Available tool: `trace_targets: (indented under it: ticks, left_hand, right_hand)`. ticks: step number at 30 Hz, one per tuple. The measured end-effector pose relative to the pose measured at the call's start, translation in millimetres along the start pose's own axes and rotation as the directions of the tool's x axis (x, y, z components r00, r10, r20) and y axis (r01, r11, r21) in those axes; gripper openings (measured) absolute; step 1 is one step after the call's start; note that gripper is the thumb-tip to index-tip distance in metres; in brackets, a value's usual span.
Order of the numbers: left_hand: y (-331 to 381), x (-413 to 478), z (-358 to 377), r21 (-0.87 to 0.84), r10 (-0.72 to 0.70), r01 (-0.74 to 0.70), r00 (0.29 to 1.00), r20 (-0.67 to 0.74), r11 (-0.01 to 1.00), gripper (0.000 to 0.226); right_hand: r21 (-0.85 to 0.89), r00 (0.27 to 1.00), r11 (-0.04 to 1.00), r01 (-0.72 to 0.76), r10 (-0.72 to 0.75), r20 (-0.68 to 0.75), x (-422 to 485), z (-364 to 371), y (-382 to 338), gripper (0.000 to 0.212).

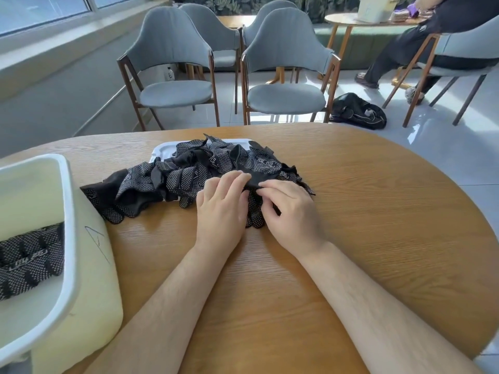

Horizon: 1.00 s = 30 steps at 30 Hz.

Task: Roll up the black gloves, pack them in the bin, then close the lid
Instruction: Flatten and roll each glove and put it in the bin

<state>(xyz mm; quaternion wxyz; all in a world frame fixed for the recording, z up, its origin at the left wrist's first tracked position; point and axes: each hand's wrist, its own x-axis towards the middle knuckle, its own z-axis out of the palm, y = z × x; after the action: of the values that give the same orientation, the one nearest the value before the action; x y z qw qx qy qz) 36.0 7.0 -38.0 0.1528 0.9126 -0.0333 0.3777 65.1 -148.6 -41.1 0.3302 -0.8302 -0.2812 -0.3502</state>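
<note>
A heap of black gloves [172,179] with white grip dots lies across the white lid [162,149] in the middle of the wooden table. My left hand [220,209] rests on the near edge of the heap, fingers straight over one black glove [255,211]. My right hand [290,209] is beside it, its fingertips pinching that same glove's fabric. The pale bin [67,238] stands open at the left, with rolled gloves [29,261] inside it.
The round wooden table [378,211] curves away on the right. Two grey chairs [286,76] stand beyond its far edge. A black bag [357,112] lies on the floor, and a seated person [421,44] is at another table at the back right.
</note>
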Motion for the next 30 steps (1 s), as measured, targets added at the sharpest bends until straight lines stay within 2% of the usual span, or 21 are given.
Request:
trace_targets:
  ticks: [3, 6, 9, 12, 14, 17, 20, 22, 23, 25, 26, 28, 30]
  left_hand:
    - [1, -4, -5, 0.016, 0.042, -0.041, 0.999, -0.032, 0.999, 0.018]
    - [3, -10, -13, -0.039, 0.108, -0.109, 0.994, -0.027, 0.993, 0.019]
    - [6, -22, -24, -0.144, 0.178, -0.173, 0.984, 0.025, 0.974, 0.016]
    - [10, -31, -31, -0.276, 0.189, -0.163, 0.979, 0.073, 0.947, 0.014]
    - [16, -36, -37, -0.356, 0.227, -0.177, 0.969, 0.103, 0.918, 0.013]
    - [27, -44, -51, -0.509, 0.321, -0.195, 0.932, 0.171, 0.838, 0.025]
    - [34, -48, -63, -0.593, 0.23, -0.114, 0.965, 0.124, 0.797, 0.025]
    - [37, -46, -72, -0.591, 0.137, -0.062, 0.987, 0.083, 0.804, 0.026]
    - [38, -44, -77, -0.579, 0.123, -0.052, 0.989, 0.085, 0.814, 0.034]
    - [38, -37, -85, -0.536, 0.151, -0.061, 0.981, 0.125, 0.842, 0.049]
    - [37, -35, -86, -0.502, 0.175, -0.079, 0.974, 0.147, 0.861, 0.046]
    - [36, -32, -89, -0.443, 0.199, -0.111, 0.967, 0.158, 0.89, 0.025]
    - [36, -32, -92, -0.459, 0.149, -0.063, 0.977, 0.153, 0.886, 0.011]
  right_hand:
    - [0.04, 1.0, 0.999, 0.01, -0.009, -0.018, -7, -13, -9, 0.015]
    - [0.094, 1.0, 0.995, -0.025, 0.025, 0.0, -18, -27, -22, 0.016]
    - [0.224, 0.973, 0.948, -0.227, 0.231, 0.009, -29, -39, -37, 0.03]
    - [0.394, 0.864, 0.793, -0.465, 0.503, 0.008, -35, -47, -50, 0.031]
    - [0.449, 0.822, 0.714, -0.537, 0.563, 0.088, -38, -48, -57, 0.028]
    - [0.432, 0.857, 0.748, -0.504, 0.496, 0.139, -44, -49, -64, 0.024]
    - [0.364, 0.912, 0.841, -0.401, 0.403, 0.074, -45, -54, -65, 0.016]
    - [0.284, 0.963, 0.92, -0.269, 0.267, 0.046, -42, -61, -63, 0.018]
    - [0.237, 0.985, 0.956, -0.174, 0.168, 0.045, -40, -66, -62, 0.018]
    - [0.169, 0.998, 0.986, 0.002, -0.013, 0.065, -35, -76, -63, 0.018]
    - [0.166, 0.996, 0.985, 0.043, -0.055, 0.068, -32, -81, -65, 0.019]
    - [0.221, 0.998, 0.975, -0.021, 0.006, 0.067, -31, -89, -73, 0.026]
    - [0.309, 0.981, 0.933, -0.186, 0.158, 0.113, -34, -89, -75, 0.035]
